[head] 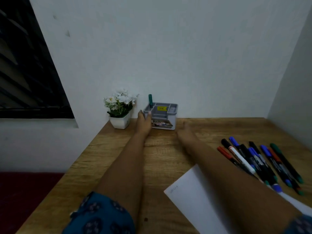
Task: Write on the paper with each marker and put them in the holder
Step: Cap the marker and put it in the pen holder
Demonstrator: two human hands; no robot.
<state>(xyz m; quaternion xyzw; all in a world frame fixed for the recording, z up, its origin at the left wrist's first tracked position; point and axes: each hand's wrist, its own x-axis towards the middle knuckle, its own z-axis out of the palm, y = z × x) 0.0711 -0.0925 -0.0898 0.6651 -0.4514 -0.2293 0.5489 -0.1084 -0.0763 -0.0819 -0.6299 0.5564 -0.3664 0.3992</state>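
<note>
The left hand (143, 121) gripped the boxy grey plastic holder (163, 115), a green marker (150, 100) upright inside; right of it, the right hand (186, 130) lay open on grainy wood.

Open wood table (162, 154) between forearms, holder (163, 116) to near edge. Flower pot (120, 121) crowds holder's left; wall directly behind. Marker pile (263, 159) blocks right side; paper (194, 196) covers near-right.

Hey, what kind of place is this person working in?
Probably a home desk in a room corner: a wooden table set against white walls, a desk organiser holding one green marker, a potted white flower plant, and loose markers beside a sheet of paper.
</note>
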